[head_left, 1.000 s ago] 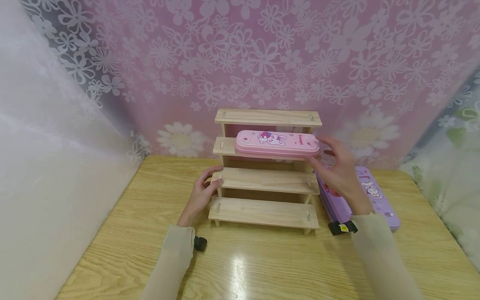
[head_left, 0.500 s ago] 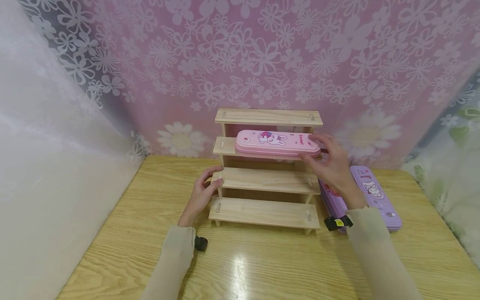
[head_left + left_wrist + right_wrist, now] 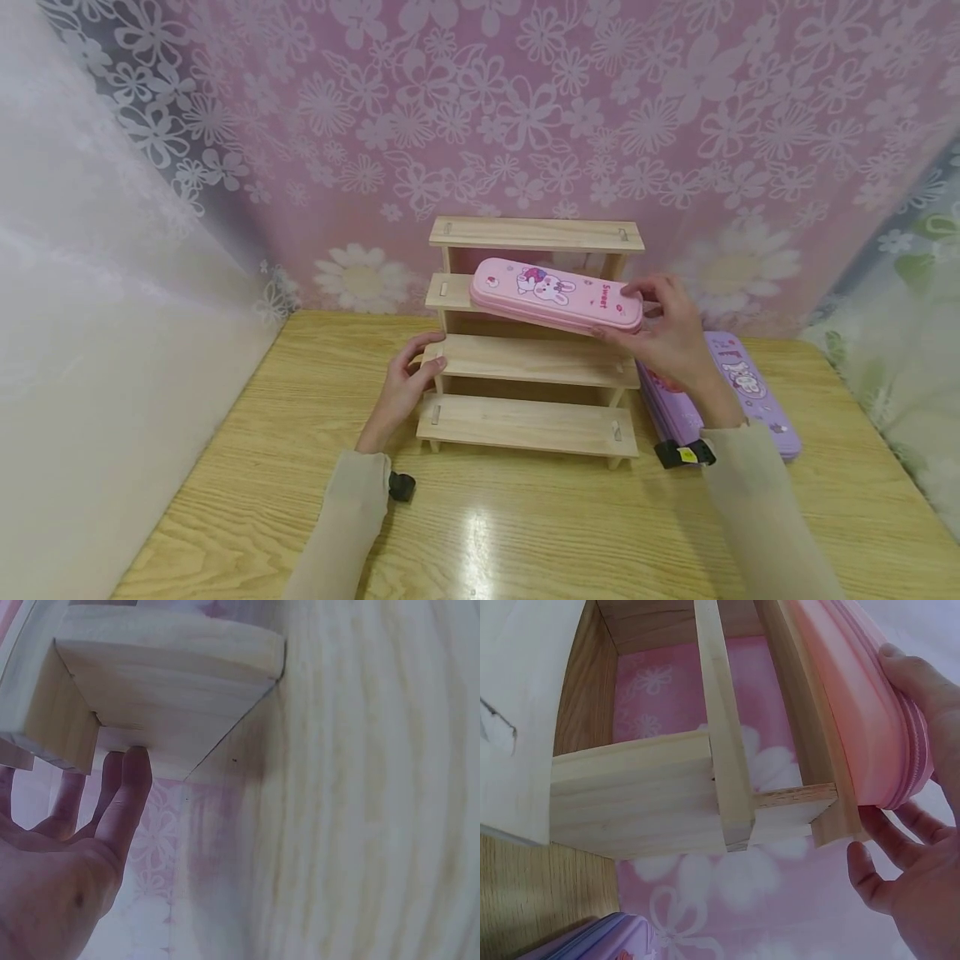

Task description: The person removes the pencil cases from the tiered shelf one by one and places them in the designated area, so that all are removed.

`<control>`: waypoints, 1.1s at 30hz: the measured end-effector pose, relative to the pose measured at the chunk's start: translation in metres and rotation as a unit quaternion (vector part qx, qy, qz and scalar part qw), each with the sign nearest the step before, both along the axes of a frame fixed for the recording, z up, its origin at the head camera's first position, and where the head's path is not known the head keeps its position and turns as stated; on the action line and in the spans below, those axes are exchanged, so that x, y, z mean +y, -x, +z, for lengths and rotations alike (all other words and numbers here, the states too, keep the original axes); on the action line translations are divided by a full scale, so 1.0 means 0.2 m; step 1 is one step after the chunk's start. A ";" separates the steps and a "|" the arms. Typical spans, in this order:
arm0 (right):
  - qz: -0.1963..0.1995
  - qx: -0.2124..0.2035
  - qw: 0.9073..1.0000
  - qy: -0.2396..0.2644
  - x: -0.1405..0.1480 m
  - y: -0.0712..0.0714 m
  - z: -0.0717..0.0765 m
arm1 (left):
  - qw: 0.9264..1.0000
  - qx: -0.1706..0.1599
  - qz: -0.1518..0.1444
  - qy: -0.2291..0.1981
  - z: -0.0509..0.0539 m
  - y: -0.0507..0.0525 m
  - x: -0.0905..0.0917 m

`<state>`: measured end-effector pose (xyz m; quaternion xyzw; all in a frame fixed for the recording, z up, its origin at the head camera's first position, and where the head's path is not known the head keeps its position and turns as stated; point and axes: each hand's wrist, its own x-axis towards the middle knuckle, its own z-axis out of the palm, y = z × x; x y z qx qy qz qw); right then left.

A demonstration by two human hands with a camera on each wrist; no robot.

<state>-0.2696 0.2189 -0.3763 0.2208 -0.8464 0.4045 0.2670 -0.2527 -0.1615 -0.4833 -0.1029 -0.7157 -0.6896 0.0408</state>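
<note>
A pink zippered pencil case (image 3: 555, 293) with a rabbit print lies slanted over the second board from the top of a four-step wooden display rack (image 3: 525, 421). Its left end is over that board, while the right end juts forward past the front edge. My right hand (image 3: 671, 342) pinches this right end, thumb below and fingers on top; in the right wrist view, the hand (image 3: 922, 862) is against the zipper side. At the rack's left, my left hand (image 3: 405, 387) grips the end of the third board. The left wrist view shows its fingers (image 3: 131, 784) at the wood.
Purple pencil cases (image 3: 750, 400) lie on the wood-grain table (image 3: 525, 525) right of the rack, partly behind my right wrist. A pink floral curtain (image 3: 525, 108) hangs behind, and pale curtains (image 3: 97, 275) flank both sides.
My right hand has moved left onto the pencil case's right end and drawn it forward, so the case now sits slanted instead of parallel to the board. The left hand stays put.
</note>
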 end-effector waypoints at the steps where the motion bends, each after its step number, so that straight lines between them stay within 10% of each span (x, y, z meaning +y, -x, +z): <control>1: 0.000 0.004 1.000 -0.004 0.00 -0.01 0.00 | 1.000 0.001 -0.001 0.000 0.00 0.00 0.00; 15: 0.003 0.009 0.998 -0.061 0.00 -0.05 -0.04 | 1.000 -0.011 -0.006 0.000 0.01 -0.01 -0.01; 33: -0.002 0.102 0.995 -0.011 0.07 -0.14 -0.19 | 1.000 -0.008 -0.007 0.000 0.00 -0.01 -0.01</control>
